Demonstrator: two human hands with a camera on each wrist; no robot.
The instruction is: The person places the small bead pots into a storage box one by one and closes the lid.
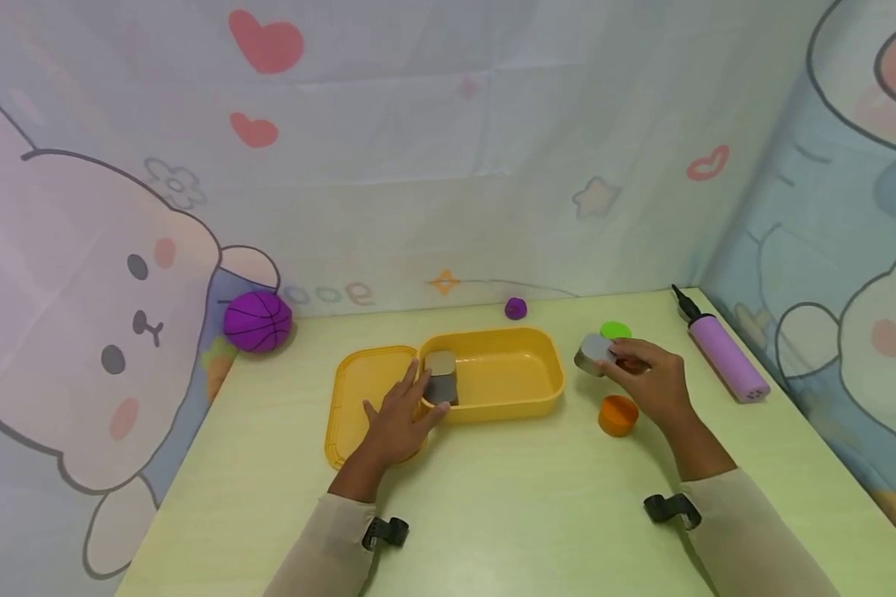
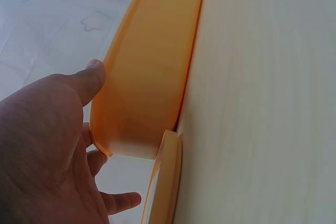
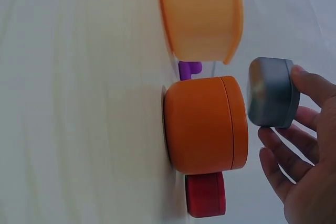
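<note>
My right hand [image 1: 653,387] pinches a silver-grey tin [image 1: 596,355] between thumb and fingertips, above the table to the right of the yellow box [image 1: 504,412]. In the right wrist view, the grey tin [image 3: 272,93] is raised beside an orange tin [image 3: 205,124], with a red tin [image 3: 206,195] beyond. With fingers spread, my left hand [image 1: 399,424] rests at the box's left end, its thumb by the front rim. Inside that end lie a beige tin [image 1: 440,362] and a dark grey tin [image 1: 442,390]. Partly under the left hand is a yellow lid [image 1: 354,398].
A purple basketball [image 1: 258,322] sits at the back left. Behind the box is a small purple object [image 1: 516,308]. A bright green round thing [image 1: 616,330] lies behind the right hand. Near the right edge lies a lilac hand pump [image 1: 728,356]. A printed curtain hangs behind the table.
</note>
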